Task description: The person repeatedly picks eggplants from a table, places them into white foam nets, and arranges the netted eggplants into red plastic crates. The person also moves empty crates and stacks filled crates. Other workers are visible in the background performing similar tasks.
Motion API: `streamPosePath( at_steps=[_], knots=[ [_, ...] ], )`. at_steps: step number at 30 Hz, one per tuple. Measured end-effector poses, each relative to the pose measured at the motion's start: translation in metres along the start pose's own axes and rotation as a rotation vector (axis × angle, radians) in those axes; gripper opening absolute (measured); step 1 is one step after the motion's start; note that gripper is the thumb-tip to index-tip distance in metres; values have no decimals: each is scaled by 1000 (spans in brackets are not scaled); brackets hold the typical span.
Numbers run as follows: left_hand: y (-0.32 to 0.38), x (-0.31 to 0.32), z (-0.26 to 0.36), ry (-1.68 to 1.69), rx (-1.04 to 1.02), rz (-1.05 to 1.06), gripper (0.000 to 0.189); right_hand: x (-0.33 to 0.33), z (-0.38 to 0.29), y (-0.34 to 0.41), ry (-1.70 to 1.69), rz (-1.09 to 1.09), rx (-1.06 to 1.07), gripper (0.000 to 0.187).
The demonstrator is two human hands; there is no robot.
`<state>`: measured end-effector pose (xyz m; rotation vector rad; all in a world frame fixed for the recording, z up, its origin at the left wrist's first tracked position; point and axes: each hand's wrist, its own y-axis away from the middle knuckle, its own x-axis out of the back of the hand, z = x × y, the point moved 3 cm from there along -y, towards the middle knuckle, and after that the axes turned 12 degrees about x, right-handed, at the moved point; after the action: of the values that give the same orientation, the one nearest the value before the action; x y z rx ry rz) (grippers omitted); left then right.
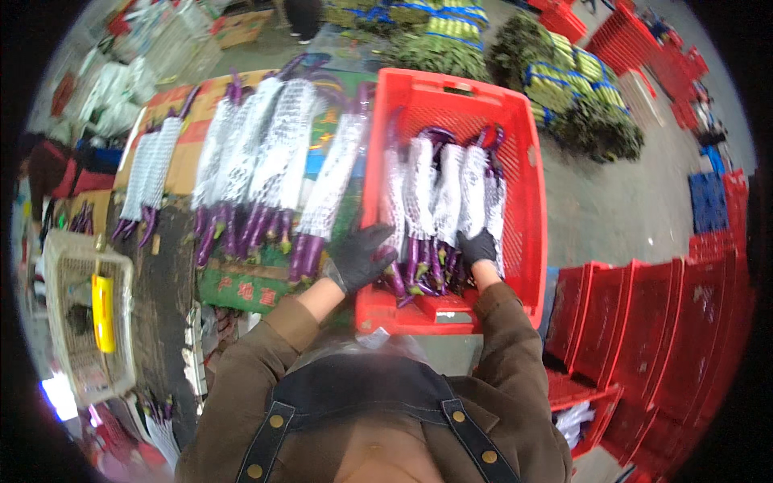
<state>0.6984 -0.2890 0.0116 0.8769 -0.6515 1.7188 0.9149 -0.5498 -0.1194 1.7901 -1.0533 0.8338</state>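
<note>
A red plastic crate (459, 315) stands before me with several purple eggplants in white foam netting (448, 193) lying lengthwise in it. My left hand (362, 256), in a black glove, is at the crate's left wall, its fingers by the stem ends of the leftmost bundle (394, 205); whether it grips them is unclear. My right hand (478, 247), also gloved, rests on the lower part of a netted bundle at the crate's right side, its fingertips partly hidden. Left of the crate, more netted eggplants (329, 181) lie in a row on the bench, stems towards me.
A pale plastic basket (53, 314) with a yellow roll across it stands at the left. Stacked red crates (640, 326) line the right side. Bundled green vegetables (555, 84) lie on the floor beyond. Another person's sleeve (54, 169) shows at far left.
</note>
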Motion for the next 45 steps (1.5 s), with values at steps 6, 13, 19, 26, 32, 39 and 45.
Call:
streamPosePath(
  at_steps=[6, 13, 19, 26, 32, 39, 45],
  knots=[
    [-35, 131, -93, -395, 361, 658, 63, 22, -28, 3, -50, 140, 216, 109],
    [-67, 180, -154, -59, 592, 256, 81, 31, -129, 50, -613, 192, 704, 71],
    [-50, 173, -74, 682, 410, 372, 54, 59, -215, 127, -1172, -120, 745, 82],
    [-45, 83, 44, 984, 161, -147, 66, 101, -229, 121, -1169, 43, 882, 78],
    [-55, 38, 21, 347, -121, -71, 43, 123, -46, 44, -1297, 131, 414, 48],
    [-35, -24, 6, -43, -106, 13, 32, 30, 86, -23, -362, -14, -75, 31],
    [-38, -22, 7, -72, -127, 30, 24, 71, -13, -8, 21, 540, 359, 106]
  ],
)
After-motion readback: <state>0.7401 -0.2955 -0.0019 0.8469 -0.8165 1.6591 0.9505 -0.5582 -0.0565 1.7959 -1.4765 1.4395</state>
